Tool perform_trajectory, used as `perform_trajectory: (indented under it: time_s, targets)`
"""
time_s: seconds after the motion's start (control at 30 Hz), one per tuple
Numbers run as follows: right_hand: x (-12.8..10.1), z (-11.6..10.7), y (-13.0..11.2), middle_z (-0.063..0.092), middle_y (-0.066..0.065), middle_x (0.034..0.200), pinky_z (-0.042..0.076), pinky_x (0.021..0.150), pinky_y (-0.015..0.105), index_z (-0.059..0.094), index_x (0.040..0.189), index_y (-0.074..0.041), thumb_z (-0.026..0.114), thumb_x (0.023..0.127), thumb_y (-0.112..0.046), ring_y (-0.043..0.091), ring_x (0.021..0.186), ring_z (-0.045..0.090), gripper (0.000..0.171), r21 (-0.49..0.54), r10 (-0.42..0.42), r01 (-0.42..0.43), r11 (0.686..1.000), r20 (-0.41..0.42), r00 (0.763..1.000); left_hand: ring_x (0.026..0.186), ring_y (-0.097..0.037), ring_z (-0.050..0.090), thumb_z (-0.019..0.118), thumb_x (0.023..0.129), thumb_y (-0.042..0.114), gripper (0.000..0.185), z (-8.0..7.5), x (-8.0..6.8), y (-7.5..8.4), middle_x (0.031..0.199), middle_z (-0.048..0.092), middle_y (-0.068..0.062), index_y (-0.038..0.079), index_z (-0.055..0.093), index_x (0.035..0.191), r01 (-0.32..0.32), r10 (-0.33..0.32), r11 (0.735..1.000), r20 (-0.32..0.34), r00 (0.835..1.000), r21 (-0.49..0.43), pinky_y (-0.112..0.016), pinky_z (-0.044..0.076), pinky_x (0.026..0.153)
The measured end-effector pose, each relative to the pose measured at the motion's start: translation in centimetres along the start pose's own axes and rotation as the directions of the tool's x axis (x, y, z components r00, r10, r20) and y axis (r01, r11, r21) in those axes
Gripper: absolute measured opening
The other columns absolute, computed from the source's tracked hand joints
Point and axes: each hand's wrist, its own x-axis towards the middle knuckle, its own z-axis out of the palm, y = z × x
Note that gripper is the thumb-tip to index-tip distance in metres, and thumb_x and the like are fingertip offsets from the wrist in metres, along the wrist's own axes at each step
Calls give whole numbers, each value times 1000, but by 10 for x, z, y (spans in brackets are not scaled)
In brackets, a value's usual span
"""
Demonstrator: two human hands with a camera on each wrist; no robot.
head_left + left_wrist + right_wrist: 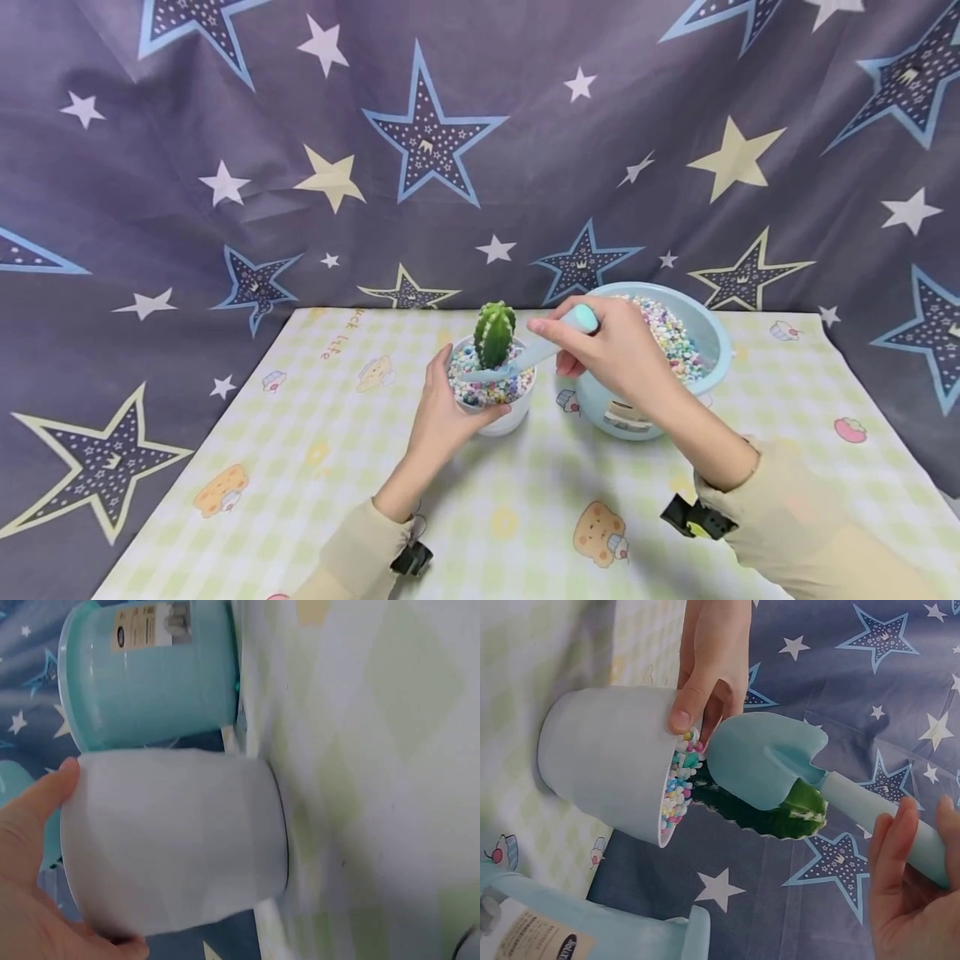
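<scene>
A green cactus (494,335) stands in a white flower pot (607,757) filled with small multicoloured pebbles (495,390). My left hand (448,408) grips the pot near its rim, thumb at the front and fingers round the left side. My right hand (611,342) holds a light blue toy shovel (543,350) by its handle, right of the pot. The shovel's blade (757,757) is over the pebbles, close beside the cactus, and overlaps part of it in the right wrist view. In the left wrist view the pot (180,840) hides the cactus.
Right of the pot stands a light blue bucket (716,333) holding many more coloured pebbles (667,333), with a label on its side. Both containers are on a green checked tablecloth (300,467). Behind the table hangs a dark curtain (480,225) with stars.
</scene>
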Motion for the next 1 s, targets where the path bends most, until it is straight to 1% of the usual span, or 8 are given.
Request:
perform_trajectory:
  time_s: [0.2,0.3,0.47,0.67,0.73,0.83,0.93,1.0]
  targets:
    - [0,-3,3,68,6,59,62,55,32,73,93,-7,69,94,-38,19,53,67,30,71,37,-34,997,-38,999,145,-37,36,92,65,42,123,5,0,5,161,28,-14,10,17,158,17,-17,1000,-36,999,-18,-53,35,120]
    - [2,-7,5,68,7,60,62,57,31,73,95,-5,68,94,-39,18,54,68,34,91,50,-46,995,-38,998,146,-37,34,93,64,41,125,5,4,6,161,26,-15,8,17,158,-3,2,1000,-36,999,-26,-54,34,120]
    - [-1,-16,9,69,3,61,63,58,32,72,96,-3,68,95,-38,16,56,69,35,131,81,-77,988,-28,996,146,-38,32,92,65,41,127,2,11,4,161,24,-17,7,14,159,-38,39,999,15,999,-24,-55,33,120]
    - [-13,-40,14,70,-7,64,62,56,30,70,103,4,64,98,-25,11,56,68,29,190,103,-93,977,-42,994,147,-38,34,93,65,42,128,-7,12,-2,162,26,-16,8,14,160,-24,23,1000,67,997,17,-55,32,121]
    - [-16,-55,16,70,-8,63,62,55,28,70,100,1,63,98,-22,10,55,68,23,184,101,-85,979,-79,992,147,-38,33,92,65,43,127,-9,13,-2,162,26,-16,8,14,160,-30,28,999,78,997,21,-55,31,122]
    - [-19,-81,20,71,-9,63,60,53,25,70,93,-11,63,97,-17,9,54,68,11,151,88,-65,986,-147,985,148,-38,31,91,66,44,126,-12,12,-3,163,25,-17,8,15,160,-36,34,999,86,996,22,-55,28,123]
    - [-20,-105,24,70,-11,62,58,52,20,68,88,-21,64,96,-14,6,53,68,12,112,73,-49,992,-223,972,149,-38,31,91,67,44,125,-14,8,-5,163,25,-17,7,15,160,-27,25,999,92,995,19,-55,28,123]
    - [-21,-119,26,69,-15,60,56,50,16,66,87,-24,66,95,-14,3,51,66,13,62,68,-52,997,-285,956,149,-38,31,91,67,44,125,-16,5,-6,164,24,-16,8,16,160,-18,16,1000,94,995,20,-55,28,123]
